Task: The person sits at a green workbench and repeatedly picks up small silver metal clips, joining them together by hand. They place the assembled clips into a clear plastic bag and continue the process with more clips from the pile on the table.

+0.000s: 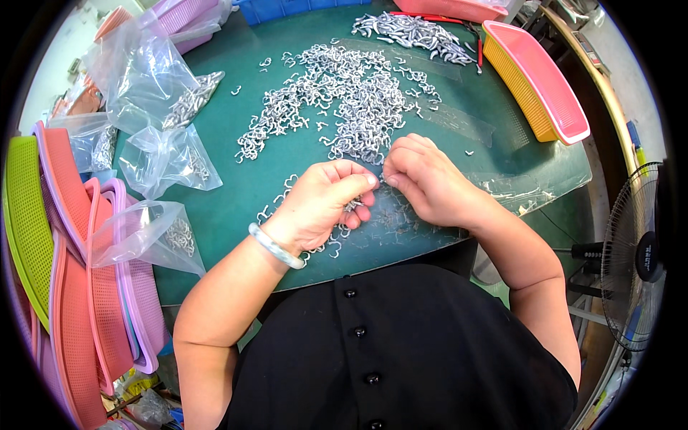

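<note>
My left hand (326,203), a pale bangle at its wrist, is closed around several small curved silver metal hooks (352,205), with thumb and forefinger pinched together. Just beside it, my right hand (423,179) has its fingers curled in a pinch. A tiny piece may sit between the two sets of fingertips, too small to make out. Beyond both hands spreads a big loose heap of the same silver hooks (369,107) on the green table (215,236). More hooks (335,246) lie under and around my left wrist.
At the far right are slender silver pieces (423,36), red-handled pliers (479,54) and a pink-and-yellow basket (537,82). Clear plastic bags (168,161) with metal parts lie left. Stacked plastic baskets (75,279) stand at the left edge. A fan (634,254) stands right.
</note>
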Motion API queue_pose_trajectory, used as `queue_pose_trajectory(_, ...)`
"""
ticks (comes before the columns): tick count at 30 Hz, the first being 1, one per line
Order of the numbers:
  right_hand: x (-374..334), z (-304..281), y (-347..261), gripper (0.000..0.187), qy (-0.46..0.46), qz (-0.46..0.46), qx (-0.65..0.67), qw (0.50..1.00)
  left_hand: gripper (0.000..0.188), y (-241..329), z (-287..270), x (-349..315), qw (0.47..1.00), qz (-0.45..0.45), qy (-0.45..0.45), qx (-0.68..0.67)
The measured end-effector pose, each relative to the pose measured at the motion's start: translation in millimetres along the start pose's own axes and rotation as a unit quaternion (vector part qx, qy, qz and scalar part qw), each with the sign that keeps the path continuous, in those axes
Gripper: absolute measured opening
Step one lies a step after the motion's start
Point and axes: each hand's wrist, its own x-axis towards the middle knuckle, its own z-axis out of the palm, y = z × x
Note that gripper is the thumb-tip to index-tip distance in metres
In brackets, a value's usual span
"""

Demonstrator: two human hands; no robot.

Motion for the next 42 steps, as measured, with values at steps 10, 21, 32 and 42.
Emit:
queue_pose_trajectory(10,2,-2,-10,0.003,0.004,0.007,0.036,0.999,0.016,0,2,-2,0.999,0.011,0.0,0.033)
queue_pose_trajectory(21,-2,-5,-7,0.007,0.046,-0.003,0.087,0.995,0.016,0,2,-4,1.0,0.016,-0.007,0.023)
queue_pose_trajectory(32,-1,-3,-11,0.007,0.065,-0.019,0.054,0.996,0.018,-2,1,-3,0.999,0.028,-0.006,0.016)
queue_pose_trajectory(42,1,0,-10,0.013,0.116,-0.076,-0.001,0.99,0.015,1,3,-5,0.999,0.02,-0.013,-0.024)
